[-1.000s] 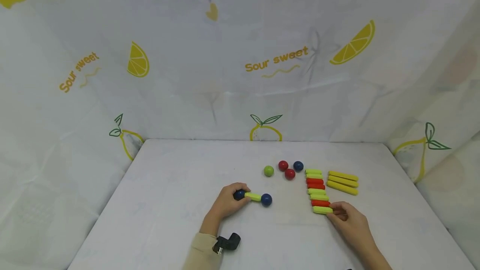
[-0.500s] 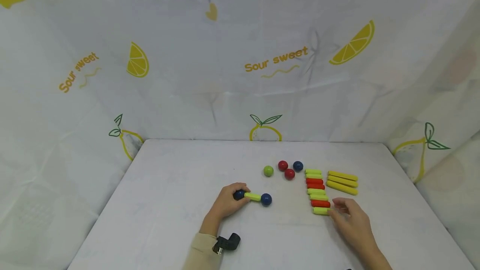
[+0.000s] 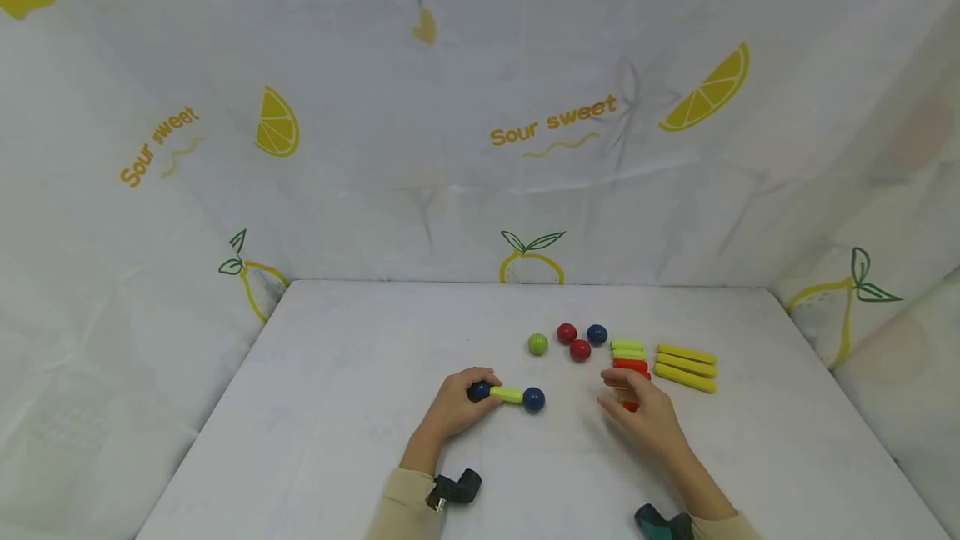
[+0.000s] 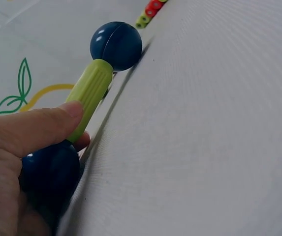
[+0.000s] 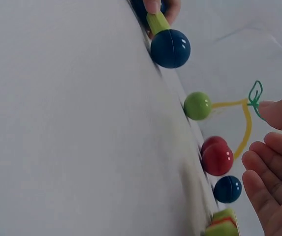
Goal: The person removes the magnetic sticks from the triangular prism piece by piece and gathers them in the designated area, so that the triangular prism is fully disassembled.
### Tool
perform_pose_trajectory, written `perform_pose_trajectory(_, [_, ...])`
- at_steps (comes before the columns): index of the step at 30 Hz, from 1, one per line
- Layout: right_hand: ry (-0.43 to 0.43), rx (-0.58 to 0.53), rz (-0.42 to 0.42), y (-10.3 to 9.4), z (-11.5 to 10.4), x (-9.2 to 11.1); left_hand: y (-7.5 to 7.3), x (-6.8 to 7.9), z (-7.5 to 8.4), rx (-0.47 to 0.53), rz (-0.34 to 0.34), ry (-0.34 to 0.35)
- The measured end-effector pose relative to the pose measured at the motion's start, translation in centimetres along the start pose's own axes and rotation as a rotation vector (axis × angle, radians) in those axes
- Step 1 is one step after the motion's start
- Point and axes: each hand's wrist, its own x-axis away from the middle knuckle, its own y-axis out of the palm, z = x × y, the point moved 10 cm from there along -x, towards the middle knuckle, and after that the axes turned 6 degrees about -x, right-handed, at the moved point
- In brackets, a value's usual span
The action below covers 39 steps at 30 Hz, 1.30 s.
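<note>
My left hand (image 3: pixel 456 405) pinches a lime building rod (image 4: pixel 89 91) between thumb and fingers, low over the white table. A dark blue ball (image 4: pixel 116 45) sits on the rod's far end, and another blue ball (image 4: pixel 52 167) at its near end lies inside the palm. My right hand (image 3: pixel 648 419) hovers over the column of short rods, fingers apart from the thumb and nothing between them. It hides the lower part of that column; red rods (image 3: pixel 630 365) and lime rods (image 3: pixel 627 346) show beyond the fingers.
Three long yellow rods (image 3: pixel 686 367) lie side by side right of the column. Behind the hands rest a green ball (image 3: pixel 537 344), two red balls (image 3: pixel 580 350) and a blue ball (image 3: pixel 597 334). A lemon-print cloth (image 3: pixel 450 215) hangs behind the table.
My right hand has let go of the lowest lime rod, drawn off to its right, then swung left over the column. The left hand keeps its hold in the same place.
</note>
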Motion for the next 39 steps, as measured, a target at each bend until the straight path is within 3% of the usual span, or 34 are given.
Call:
perform_pose_trajectory(10, [0.103, -0.157, -0.187, 6.5, -0.8, -1.7, -0.4, -0.1, 0.3, 0.039, 0.037, 0.051])
perform_pose_trajectory(17, [0.042, -0.194, -0.28, 9.5, -2.2, -1.7, -0.5, -0.2, 0.5, 0.066, 0.03, 0.041])
perform_pose_trajectory(26, [-0.065, -0.085, -0.308, 10.3, -2.9, -1.4, -0.5, -0.2, 0.3, 0.043, 0.019, 0.02])
perform_pose_trajectory(30, [-0.082, -0.102, -0.28, 10.1, -2.9, -1.3, -0.5, -0.2, 0.3, 0.046, 0.027, 0.02])
perform_pose_trajectory(39, [0.016, -0.157, -0.22, 9.6, -1.8, -1.3, 0.0, -0.3, -0.1, 0.046, 0.001, -0.014])
